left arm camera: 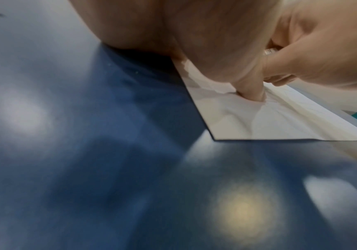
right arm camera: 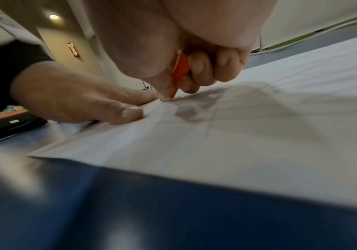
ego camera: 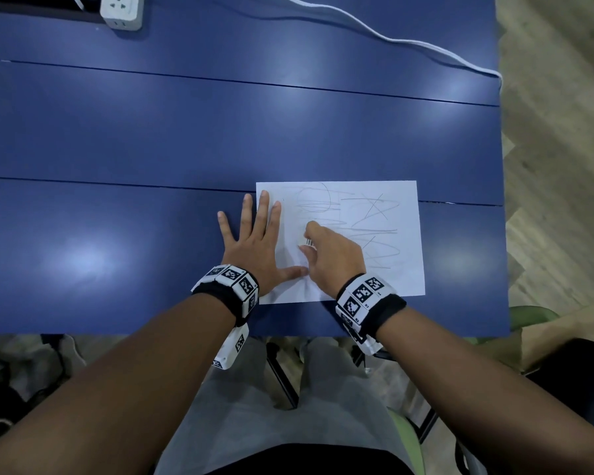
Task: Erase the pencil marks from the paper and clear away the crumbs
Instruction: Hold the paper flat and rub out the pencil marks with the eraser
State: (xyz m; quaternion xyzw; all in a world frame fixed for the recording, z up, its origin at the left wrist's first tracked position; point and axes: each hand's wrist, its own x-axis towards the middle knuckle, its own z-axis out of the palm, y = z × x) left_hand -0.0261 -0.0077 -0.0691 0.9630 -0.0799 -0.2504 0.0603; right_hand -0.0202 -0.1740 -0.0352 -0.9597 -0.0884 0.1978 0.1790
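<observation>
- Your left hand (ego camera: 254,241): fingers spread flat, pressing the left edge of the white rectangular paper sheet (ego camera: 384,269); thumb tip down on the sheet.
- Your right hand (ego camera: 333,258): over the sheet's left-centre, thumb and curled fingers pinching a small eraser with an orange sleeve (right arm camera: 180,71); its tip meets the sheet.
- Grey pencil scribbles (ego camera: 367,214): across the sheet's middle and right.
- Sheet position: flat on the blue panelled table (ego camera: 151,132), at its near right edge.
- White power strip (ego camera: 121,10) and white cable (ego camera: 391,39): well beyond the sheet, at the table's far side.
</observation>
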